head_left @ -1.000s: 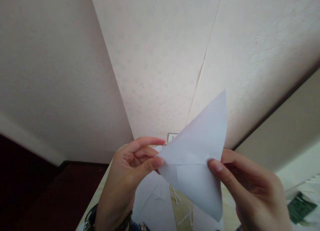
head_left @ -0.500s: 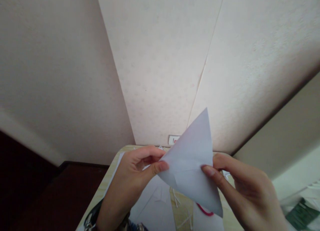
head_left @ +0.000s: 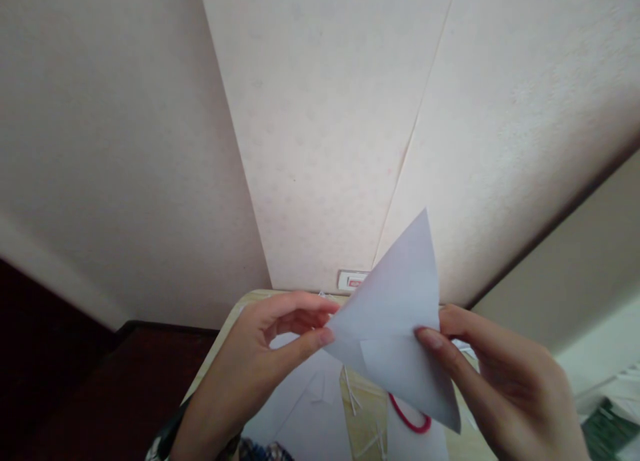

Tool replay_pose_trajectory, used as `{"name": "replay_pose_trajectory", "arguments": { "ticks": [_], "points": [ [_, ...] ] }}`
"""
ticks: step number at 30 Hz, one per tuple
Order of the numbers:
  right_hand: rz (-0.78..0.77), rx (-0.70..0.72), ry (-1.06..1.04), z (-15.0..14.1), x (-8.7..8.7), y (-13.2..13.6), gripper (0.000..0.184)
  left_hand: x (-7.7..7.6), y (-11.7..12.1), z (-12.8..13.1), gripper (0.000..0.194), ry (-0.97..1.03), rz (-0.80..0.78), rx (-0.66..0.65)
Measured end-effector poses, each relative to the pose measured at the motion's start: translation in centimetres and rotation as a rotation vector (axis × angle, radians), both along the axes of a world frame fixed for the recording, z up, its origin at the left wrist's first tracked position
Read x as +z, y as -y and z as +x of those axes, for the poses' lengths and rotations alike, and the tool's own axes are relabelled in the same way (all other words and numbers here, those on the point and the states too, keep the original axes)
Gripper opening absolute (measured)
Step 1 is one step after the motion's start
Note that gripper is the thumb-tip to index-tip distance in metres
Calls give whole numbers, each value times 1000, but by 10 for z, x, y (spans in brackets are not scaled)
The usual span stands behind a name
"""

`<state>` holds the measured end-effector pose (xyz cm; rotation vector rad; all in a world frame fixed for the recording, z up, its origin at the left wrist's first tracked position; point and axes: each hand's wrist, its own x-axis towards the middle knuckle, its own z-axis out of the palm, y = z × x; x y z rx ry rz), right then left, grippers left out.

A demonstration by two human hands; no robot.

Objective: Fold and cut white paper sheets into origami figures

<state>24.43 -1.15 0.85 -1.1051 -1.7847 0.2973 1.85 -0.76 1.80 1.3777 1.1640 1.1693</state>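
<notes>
A folded white sheet of paper [head_left: 395, 314], roughly triangular with its point upward, is held up above the table. My right hand [head_left: 505, 368] pinches its right edge, the thumb on the near face and the fingers behind. At the left corner is my left hand [head_left: 270, 348], its thumb tip lapping the paper's edge and its index fingertip partly behind it. A small flap with a crease shows on the sheet's lower face. Below lies another white sheet [head_left: 310, 421] with faint lines on it.
On the wooden table [head_left: 363, 394] lie several thin white sticks [head_left: 351, 391] and a red loop-shaped handle [head_left: 413, 426], partly covered by the held paper. A white wall [head_left: 320, 148] rises behind, with a white switch or socket plate [head_left: 347, 280] low down.
The folded paper and my right hand have shifted slightly right. My left thumb has slid outward, so it covers less of the paper's left corner. More of the red handle shows.
</notes>
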Motion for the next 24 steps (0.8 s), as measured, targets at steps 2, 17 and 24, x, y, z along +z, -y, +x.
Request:
{"name": "replay_pose_trajectory", "arguments": {
  "ticks": [2, 17, 24],
  "points": [
    [-15, 4, -8, -1, 1, 2, 20, 1, -1, -1, 7, -74, 32, -2],
    [-115, 100, 56, 1, 6, 4, 23, 0, -3, 7, 3, -231, 140, -8],
    [-149, 131, 81, 2, 6, 2, 27, 1, 1, 11, 15, -256, 103, 5]
  ]
}}
